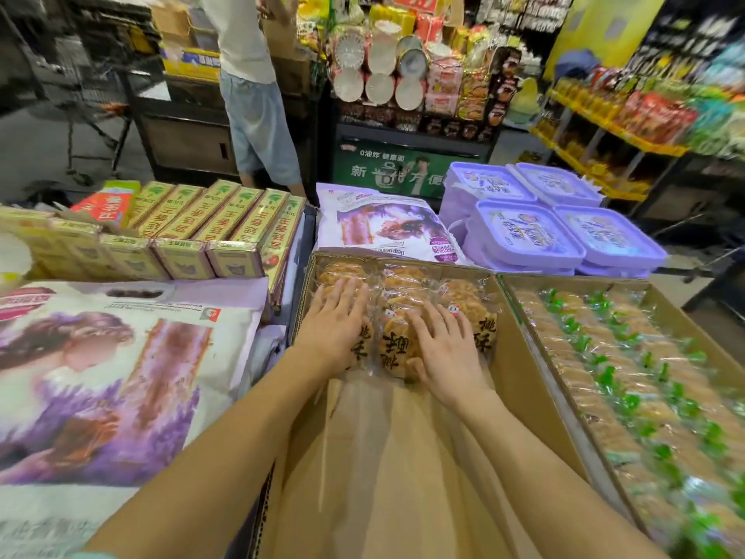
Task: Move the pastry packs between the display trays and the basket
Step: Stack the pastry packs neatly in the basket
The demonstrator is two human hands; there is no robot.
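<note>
Both hands, left hand (336,316) and right hand (445,349), lie flat with fingers apart on the pastry packs (397,344), pressing them tidy in the box (520,381).

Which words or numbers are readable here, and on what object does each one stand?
"桃酥": pastry packs under both hands.
"0油炸 健康面": green sign at the back.
"Deep clean": purple bag, upside down.
Yellow boxes, purple tubs, red price sign: too blurred.
</note>
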